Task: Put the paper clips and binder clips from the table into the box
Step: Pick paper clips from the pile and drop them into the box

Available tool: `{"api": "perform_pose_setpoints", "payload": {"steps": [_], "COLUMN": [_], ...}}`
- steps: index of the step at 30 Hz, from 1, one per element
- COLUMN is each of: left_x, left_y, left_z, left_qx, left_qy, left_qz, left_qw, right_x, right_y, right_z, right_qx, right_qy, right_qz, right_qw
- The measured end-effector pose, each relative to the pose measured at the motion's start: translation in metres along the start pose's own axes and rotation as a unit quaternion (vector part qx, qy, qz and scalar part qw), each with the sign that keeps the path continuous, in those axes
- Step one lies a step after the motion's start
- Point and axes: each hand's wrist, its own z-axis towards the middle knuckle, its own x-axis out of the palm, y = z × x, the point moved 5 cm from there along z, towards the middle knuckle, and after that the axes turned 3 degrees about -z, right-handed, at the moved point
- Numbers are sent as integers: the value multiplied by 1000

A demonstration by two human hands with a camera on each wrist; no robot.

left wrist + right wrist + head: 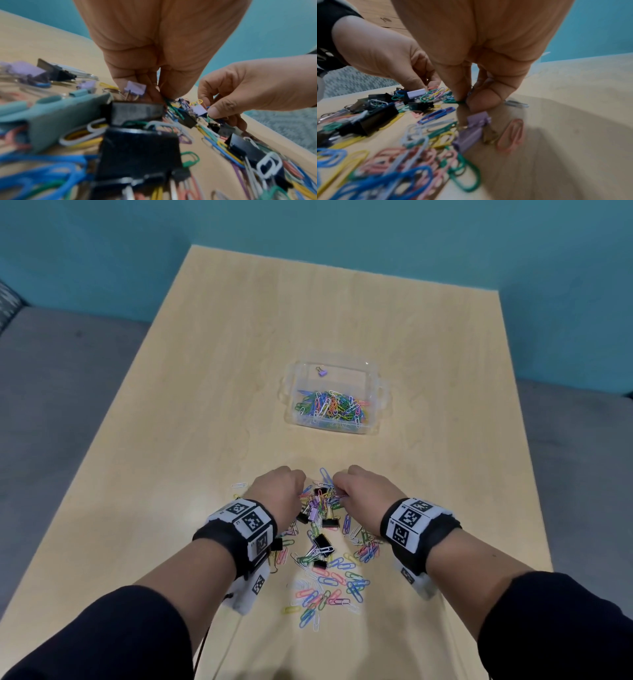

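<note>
A clear plastic box (381,397) stands mid-table; several coloured paper clips (330,405) and one purple binder clip (322,371) lie inside. Nearer me, a loose pile of paper clips (329,583) and black binder clips (322,541) covers the table. Both hands are down in the pile's far end. My left hand (301,494) has its fingertips (154,93) pinched together on a tangle of clips beside a purple binder clip (135,88). My right hand (339,491) pinches a green paper clip (459,102) between thumb and finger.
The light wooden table (239,371) stretches past the box toward a teal wall (342,227). Grey floor (68,388) lies to the left and right of it. Purple binder clips (471,134) and a pink paper clip (511,135) lie just below my right hand.
</note>
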Motion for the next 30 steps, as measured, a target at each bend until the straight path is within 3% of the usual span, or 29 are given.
{"api": "perform_pose_setpoints", "payload": {"steps": [7,10,13,17,24,30], "left_x": [-14,-22,-38,-74,-132,-126], "left_y": [18,28,32,26,-13,-3], "left_z": [6,2,-2,12,66,46], "left_qx": [-68,-111,-135,-125,-83,-69], "left_qy": [-4,-5,4,-27,-93,-123], "left_qz": [-140,-312,-440,-516,-491,-497], "left_qw": [988,943,888,847,862,856], "right_x": [-17,-22,-26,-67,-128,-128], "right_y": [-8,-20,-29,-33,-27,-32], "right_z": [5,0,-3,9,53,34], "right_qx": [11,71,125,108,97,97], "right_qy": [9,16,23,-32,-129,-169], "right_qz": [8,137,337,395,314,258], "right_qw": [1000,988,933,912,936,946]}}
